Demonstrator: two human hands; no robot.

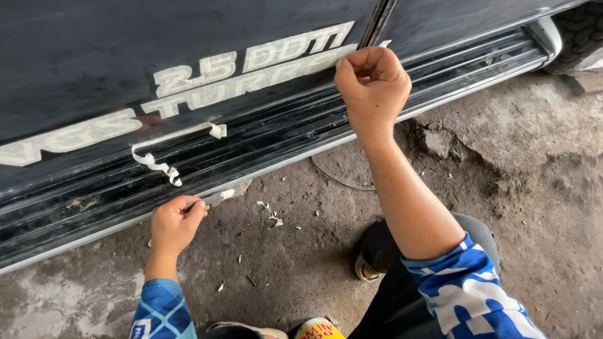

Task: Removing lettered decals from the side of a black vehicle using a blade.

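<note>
The right hand (372, 88) is raised against the dark, glossy vehicle door panel (94, 56), at the right end of the pale lettered decal (251, 69). Its grip is closed: thumb and fingertips pinch together at the decal's edge, next to the vertical door seam (379, 22). Whether a lifted piece of decal is between the fingers cannot be determined.

The left hand (174, 224) is lower, at the bottom edge of the ribbed side step (452, 69). Its grip is closed on a small flat, light-coloured blade or scraper (217, 197), which projects to the right along the pale lower trim.

A peeled decal strip (164, 157) hangs from the panel between the two hands. It is thin, off-white and curled, with one end looped upward and the other twisted down over the step's ribs. Part of the decal on the panel is intact; its surface is matt against the reflective paint.

The ground (521, 188) is rough, cracked concrete with dirt. Small pale decal scraps (271, 215) lie on it below the step, and a thin wire loop (339, 181) lies near the step's edge. A tyre (581, 31) shows at the upper right. Both forearms wear blue-and-white patterned sleeves (465, 289). A sandalled foot (370, 260) rests below the right arm, and a yellow can top (319, 329) sits at the bottom edge; its contents are not visible.
</note>
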